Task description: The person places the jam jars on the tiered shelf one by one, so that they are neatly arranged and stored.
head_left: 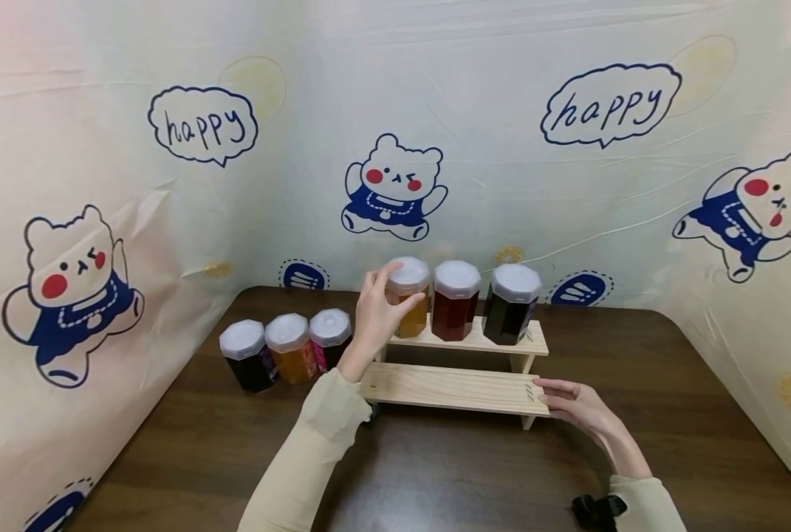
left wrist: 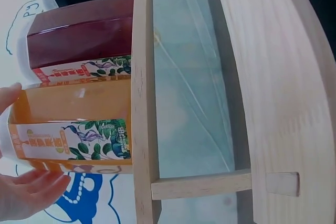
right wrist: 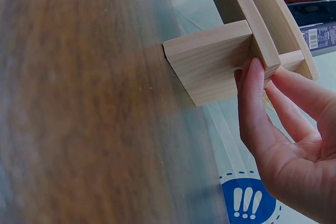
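Note:
A two-step wooden rack stands on the table. Three white-lidded jars line its upper step: an orange jar at the left, a dark red jar in the middle and a black jar at the right. My left hand grips the orange jar near its lid, thumb on one side and fingers on the other. In the left wrist view, the jar's leafy label shows, its base at the step. My right hand pinches the right end of the lower step between thumb and fingers.
Left of the rack, three more lidded jars stand in a row on the dark table: a black jar, an orange jar and another dark jar. A printed curtain hangs behind and at both sides.

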`<action>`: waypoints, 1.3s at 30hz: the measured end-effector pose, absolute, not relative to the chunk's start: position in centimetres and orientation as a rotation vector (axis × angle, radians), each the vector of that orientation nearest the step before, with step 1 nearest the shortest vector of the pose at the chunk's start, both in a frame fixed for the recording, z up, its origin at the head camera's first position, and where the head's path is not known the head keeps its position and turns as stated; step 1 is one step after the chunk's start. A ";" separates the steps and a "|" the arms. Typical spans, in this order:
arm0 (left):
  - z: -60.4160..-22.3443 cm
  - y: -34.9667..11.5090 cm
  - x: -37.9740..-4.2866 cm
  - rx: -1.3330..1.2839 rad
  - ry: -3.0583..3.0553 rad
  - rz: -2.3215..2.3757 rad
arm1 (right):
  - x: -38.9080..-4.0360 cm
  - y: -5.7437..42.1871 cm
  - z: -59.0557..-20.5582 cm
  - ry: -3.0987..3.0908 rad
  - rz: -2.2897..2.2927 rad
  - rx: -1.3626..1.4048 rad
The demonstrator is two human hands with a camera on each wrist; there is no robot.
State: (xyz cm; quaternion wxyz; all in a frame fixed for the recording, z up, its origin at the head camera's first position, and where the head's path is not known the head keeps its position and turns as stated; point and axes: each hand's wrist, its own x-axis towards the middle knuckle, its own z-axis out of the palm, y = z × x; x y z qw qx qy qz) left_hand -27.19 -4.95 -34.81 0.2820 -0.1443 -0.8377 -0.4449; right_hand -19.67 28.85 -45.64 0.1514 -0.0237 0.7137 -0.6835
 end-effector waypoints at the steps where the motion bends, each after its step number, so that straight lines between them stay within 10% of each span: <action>1: -34.9 -5.0 -27.1 -0.399 -2.236 -1.197 | -19.7 28.8 -45.6 2.047 -1.963 -0.069; 39: -36.7 -11.4 -22.7 -0.373 -2.032 -1.115 | -19.5 28.9 -45.9 1.943 -2.043 -0.151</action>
